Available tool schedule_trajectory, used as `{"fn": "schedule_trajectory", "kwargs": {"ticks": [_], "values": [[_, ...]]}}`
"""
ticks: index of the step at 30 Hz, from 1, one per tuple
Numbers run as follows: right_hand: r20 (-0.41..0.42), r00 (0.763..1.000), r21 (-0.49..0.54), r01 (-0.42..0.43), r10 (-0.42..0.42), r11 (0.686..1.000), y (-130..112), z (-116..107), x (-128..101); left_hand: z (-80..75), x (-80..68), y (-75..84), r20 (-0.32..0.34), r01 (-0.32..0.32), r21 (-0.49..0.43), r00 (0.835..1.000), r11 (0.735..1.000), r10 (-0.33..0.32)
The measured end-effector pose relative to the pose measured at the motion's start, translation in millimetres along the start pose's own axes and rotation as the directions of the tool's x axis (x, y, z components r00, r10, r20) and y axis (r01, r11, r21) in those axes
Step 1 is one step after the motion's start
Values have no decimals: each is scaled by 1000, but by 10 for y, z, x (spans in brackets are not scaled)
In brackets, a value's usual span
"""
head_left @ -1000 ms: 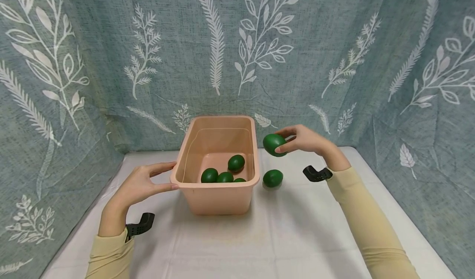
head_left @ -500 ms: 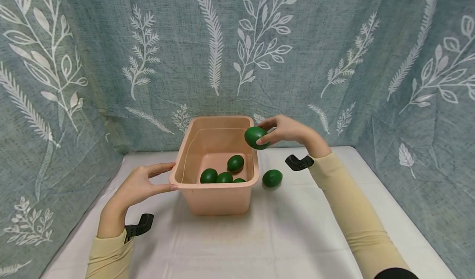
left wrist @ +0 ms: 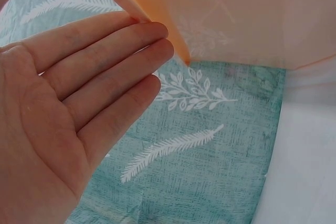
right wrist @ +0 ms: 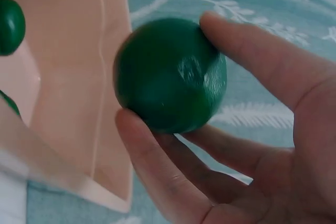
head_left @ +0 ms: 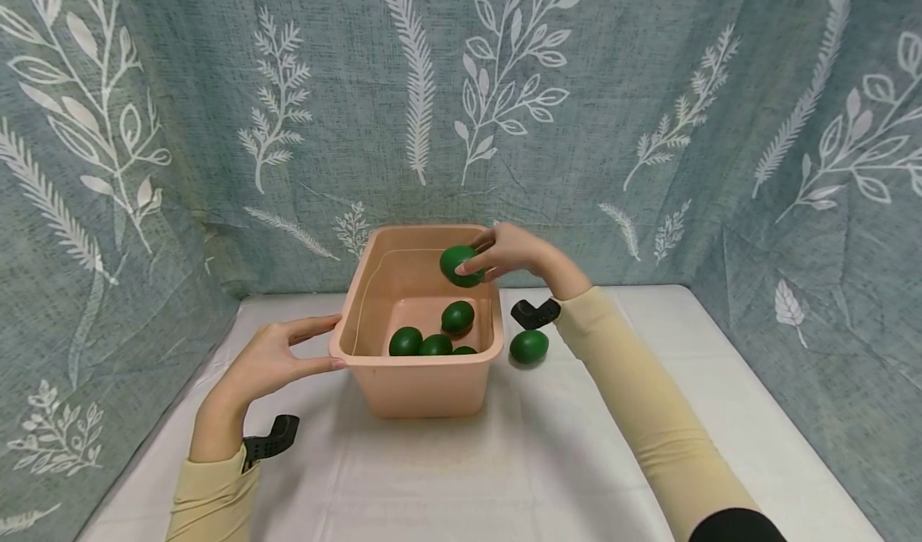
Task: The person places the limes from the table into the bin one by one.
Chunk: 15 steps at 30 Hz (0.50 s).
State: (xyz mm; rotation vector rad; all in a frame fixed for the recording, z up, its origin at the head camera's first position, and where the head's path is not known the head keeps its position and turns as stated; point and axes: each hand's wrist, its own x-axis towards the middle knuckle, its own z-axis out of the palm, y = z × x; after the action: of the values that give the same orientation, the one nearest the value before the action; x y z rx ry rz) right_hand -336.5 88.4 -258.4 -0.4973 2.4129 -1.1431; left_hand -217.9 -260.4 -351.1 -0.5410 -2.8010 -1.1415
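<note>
My right hand [head_left: 515,252] pinches a glossy dark green oval fruit [head_left: 458,266] between thumb and fingers, above the right side of the peach plastic bin [head_left: 425,388]. The right wrist view shows this fruit [right wrist: 170,77] up close, a small dimple on its end. Inside the bin lie several similar green fruits [head_left: 406,341], the front one partly hidden by the rim. My left hand [head_left: 270,358] touches the bin's left rim, its fingers straight. In the left wrist view the straight fingers [left wrist: 121,61] lie against the bin's edge [left wrist: 157,9].
One more green fruit [head_left: 529,347] lies on the white tablecloth [head_left: 432,478], just right of the bin. A teal leaf-patterned curtain [head_left: 346,110] stands behind the table and along both sides.
My right hand has carried the green fruit leftward, from beyond the bin's right rim to above its inside. My left hand and the bin have stayed in place.
</note>
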Motion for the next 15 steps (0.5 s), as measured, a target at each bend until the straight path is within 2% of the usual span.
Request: {"fn": "schedule_trajectory", "kwargs": {"ticks": [6,15], "values": [[-52,998,24,27,-25,999,15,89,114,5,1,2,0,-6,-15,1000,1000,6],[-126,985,14,119,-116,993,253,30,27,-1,-3,11,1,-10,-20,1000,1000,11]]}}
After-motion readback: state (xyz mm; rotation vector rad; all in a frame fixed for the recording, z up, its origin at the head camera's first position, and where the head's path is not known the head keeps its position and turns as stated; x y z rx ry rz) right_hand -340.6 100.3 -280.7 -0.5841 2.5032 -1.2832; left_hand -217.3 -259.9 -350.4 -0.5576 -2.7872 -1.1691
